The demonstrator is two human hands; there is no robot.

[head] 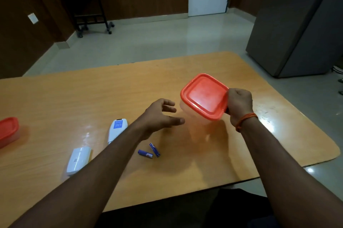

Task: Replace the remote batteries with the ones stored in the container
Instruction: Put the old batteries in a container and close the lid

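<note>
The right hand (pixel 239 104) grips the tilted, red-lidded container (pixel 203 98) above the table (pixel 92 94) while the left hand (pixel 159 114) reaches in open, so opening looks next: steady the tub, then peel the lid off.

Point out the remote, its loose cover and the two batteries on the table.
Remote (pixel 118 129): head view, on its white back below the blue label.
Cover (pixel 78 160): head view, middle of the white panel.
Batteries (pixel 145 154): head view, on the left blue cell.
</note>
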